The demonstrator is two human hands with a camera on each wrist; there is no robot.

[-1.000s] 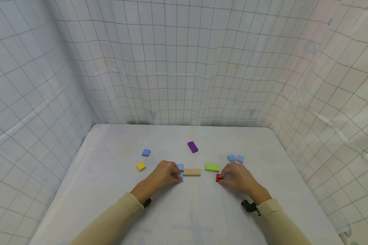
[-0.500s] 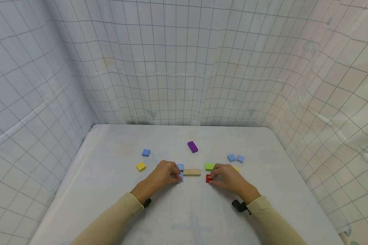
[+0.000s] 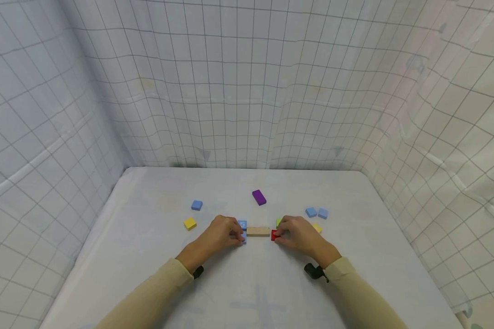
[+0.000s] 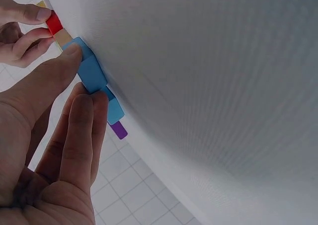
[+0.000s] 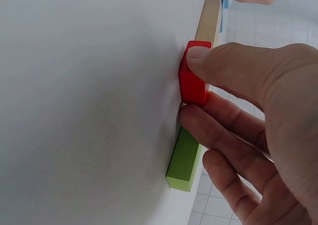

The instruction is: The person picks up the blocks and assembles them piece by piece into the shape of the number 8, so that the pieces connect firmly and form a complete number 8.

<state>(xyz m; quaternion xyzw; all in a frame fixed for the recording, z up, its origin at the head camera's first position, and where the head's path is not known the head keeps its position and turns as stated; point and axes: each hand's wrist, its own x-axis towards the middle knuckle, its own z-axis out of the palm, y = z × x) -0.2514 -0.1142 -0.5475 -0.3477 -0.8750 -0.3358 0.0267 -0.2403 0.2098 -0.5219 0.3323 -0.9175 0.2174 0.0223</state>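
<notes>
Thumb and fingers of my left hand (image 3: 219, 235) pinch a blue block (image 4: 93, 73) lying on the table. Just behind it is another blue block (image 3: 242, 224) with a pale mark on top. A plain wooden block (image 3: 257, 231) extends rightward from the blue ones. At its right end, my right hand (image 3: 302, 235) pinches a small red block (image 5: 193, 83) between thumb and fingers. Whether red and wood touch, I cannot tell. A green block (image 5: 184, 160) lies behind the right hand, mostly covered by it in the head view.
A purple block (image 3: 259, 197) lies farther back on the white table (image 3: 247, 297). To the left are a blue block (image 3: 196, 205) and a yellow block (image 3: 190, 223). Two small blue blocks (image 3: 311, 212) and a yellow block (image 3: 317, 228) lie right. Gridded curtains (image 3: 247, 91) enclose the table.
My right hand has slid left with the red block, up to the wooden block's right end. A yellow block on the right has come into view. My left hand has stayed put.
</notes>
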